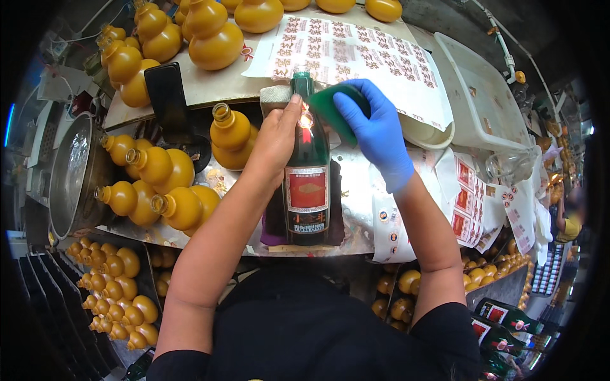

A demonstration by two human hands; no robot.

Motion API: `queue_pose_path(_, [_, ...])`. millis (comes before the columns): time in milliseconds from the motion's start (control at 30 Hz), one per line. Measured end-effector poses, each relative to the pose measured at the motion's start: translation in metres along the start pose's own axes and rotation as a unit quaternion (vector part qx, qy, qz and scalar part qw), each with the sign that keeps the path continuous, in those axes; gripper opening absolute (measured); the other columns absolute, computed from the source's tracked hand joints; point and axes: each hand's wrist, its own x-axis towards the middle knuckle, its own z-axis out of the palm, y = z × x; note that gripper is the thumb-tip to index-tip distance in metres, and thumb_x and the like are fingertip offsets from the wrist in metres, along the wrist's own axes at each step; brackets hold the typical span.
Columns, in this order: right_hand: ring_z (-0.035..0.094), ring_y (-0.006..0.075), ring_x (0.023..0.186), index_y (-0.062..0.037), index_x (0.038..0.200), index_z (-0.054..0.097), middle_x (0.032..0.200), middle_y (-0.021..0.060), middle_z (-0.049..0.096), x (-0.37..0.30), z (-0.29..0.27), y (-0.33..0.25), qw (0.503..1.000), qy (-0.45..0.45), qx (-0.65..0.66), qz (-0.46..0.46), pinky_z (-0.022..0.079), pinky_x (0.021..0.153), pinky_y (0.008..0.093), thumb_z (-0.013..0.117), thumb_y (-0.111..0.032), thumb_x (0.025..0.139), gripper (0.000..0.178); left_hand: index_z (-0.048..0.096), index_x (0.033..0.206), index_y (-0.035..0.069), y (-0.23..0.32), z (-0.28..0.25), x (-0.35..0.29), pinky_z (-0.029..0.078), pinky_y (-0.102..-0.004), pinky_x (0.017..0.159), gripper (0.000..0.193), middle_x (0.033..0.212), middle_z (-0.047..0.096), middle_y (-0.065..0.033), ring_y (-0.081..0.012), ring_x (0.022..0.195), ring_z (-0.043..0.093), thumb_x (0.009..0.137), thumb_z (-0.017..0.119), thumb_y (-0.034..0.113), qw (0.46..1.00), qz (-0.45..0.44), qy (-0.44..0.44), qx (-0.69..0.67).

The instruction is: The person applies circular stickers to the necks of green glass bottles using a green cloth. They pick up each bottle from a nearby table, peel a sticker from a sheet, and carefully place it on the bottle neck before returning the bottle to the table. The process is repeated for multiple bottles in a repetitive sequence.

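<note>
A dark green glass bottle (314,152) lies on a dark cloth (335,203) at the workbench's front edge, neck pointing away from me. It bears a large red-and-black label and a small decal on the shoulder. My bare left hand (274,141) grips the bottle at its shoulder, thumb lying along the neck. In a blue glove, my right hand (380,130) pinches a flat green pad (329,113), slightly blurred, just right of the neck. Whether the pad touches the glass I cannot tell.
Yellow gourd-shaped bottles (168,168) stand and lie to the left. A black phone (166,95) is propped behind them. A sheet of printed decals (343,54) covers the back, near a white plastic tub (486,101). More decal sheets (467,206) hang right; green bottles (508,314) lie lower right.
</note>
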Motion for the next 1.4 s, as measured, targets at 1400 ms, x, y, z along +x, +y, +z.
queue_pose_path(1400, [0.063,0.0203,0.079,-0.0156,0.096,0.072,0.092,0.0003,0.069,-0.079,-0.025,-0.046,0.892,-0.126,-0.269,-0.340,0.047,0.068,0.0307,0.079,-0.002,0.063,0.036,0.055,0.118,0.002,0.031,-0.003,-0.028,0.057,-0.0303,0.075,0.074,0.097,0.068,-0.0151,-0.0194,0.084,0.068,0.093,0.031,0.067,0.996,0.046,-0.072,0.024])
